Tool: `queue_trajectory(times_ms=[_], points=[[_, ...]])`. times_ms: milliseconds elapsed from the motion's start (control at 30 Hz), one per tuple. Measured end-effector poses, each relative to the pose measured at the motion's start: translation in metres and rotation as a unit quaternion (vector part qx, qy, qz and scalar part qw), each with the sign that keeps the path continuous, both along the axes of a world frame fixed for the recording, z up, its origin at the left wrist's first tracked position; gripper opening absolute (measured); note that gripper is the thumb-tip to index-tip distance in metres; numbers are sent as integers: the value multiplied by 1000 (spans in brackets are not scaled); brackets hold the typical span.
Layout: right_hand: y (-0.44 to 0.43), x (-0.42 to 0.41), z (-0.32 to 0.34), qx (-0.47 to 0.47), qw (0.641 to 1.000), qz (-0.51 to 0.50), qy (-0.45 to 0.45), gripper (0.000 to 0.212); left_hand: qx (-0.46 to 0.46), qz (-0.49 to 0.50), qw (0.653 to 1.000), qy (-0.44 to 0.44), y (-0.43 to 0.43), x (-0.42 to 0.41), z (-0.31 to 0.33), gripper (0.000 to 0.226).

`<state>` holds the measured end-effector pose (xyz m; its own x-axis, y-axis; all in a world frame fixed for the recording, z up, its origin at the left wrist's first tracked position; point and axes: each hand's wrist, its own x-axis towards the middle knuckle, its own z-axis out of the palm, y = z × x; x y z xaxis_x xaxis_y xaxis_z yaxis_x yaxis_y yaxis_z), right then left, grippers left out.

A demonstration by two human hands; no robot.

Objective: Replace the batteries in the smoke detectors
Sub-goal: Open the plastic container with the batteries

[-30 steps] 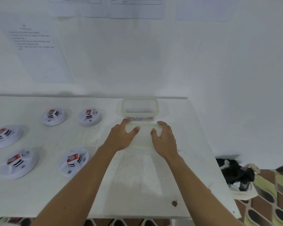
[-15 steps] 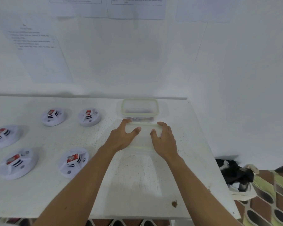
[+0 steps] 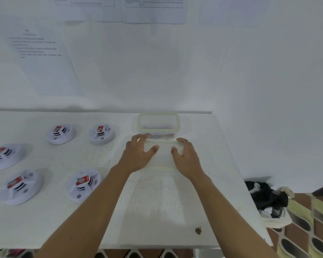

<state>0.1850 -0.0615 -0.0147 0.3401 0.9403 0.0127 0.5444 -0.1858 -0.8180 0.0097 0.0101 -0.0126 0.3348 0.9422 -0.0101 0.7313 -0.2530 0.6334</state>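
1. Head view: a white surface [image 3: 157, 205] runs along a white wall, seen from above with two bare forearms reaching forward over it.
2. Five round white detectors [image 3: 83, 184] lie on the left half of the surface, well apart from the hands. Two are in a back row and three are nearer. Each shows a red battery [image 3: 83, 180] sitting in its top.
3. A clear box [image 3: 158, 115] with a pale green rim stands open near the back edge, right of centre. Something dark shows through its front wall, too blurred to tell what.
4. A clear lid [image 3: 163, 157] with the same pale green edge lies flat on the surface just in front of the box.
5. The left hand [image 3: 138, 155] rests on the left side of the lid, fingers spread and reaching its far edge, thumb pointing inward.
6. The right hand [image 3: 186, 157] rests on the right side in a mirror pose. The two hands are apart, with bare lid between the thumbs, and neither is curled round anything.
7. Printed papers [image 3: 39, 58] hang on the wall; their text is too blurred to read.
8. A dark bundle [image 3: 267, 198] lies on the floor to the right of the surface.
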Motion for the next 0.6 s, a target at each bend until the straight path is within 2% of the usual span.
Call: queue_trajectory(times_ms=[67,133,233,333,500,600], points=[[2,4,1,-3,999,25,20,46,12,-56,998,12,0,-2,1,71],[3,8,3,1,998,39,48,43,10,-78,997,25,1,-5,2,62],[4,10,5,46,996,-14,78,40,18,-39,999,31,-2,-9,8,59],[1,6,4,81,986,-88,113,37,7,23,999,33,-8,-8,14,73],[-2,-12,-4,58,984,-83,148,47,6,79,994,77,-22,5,13,80],[-3,-17,-3,59,977,-109,175,53,-25,83,995,56,-23,9,9,82]])
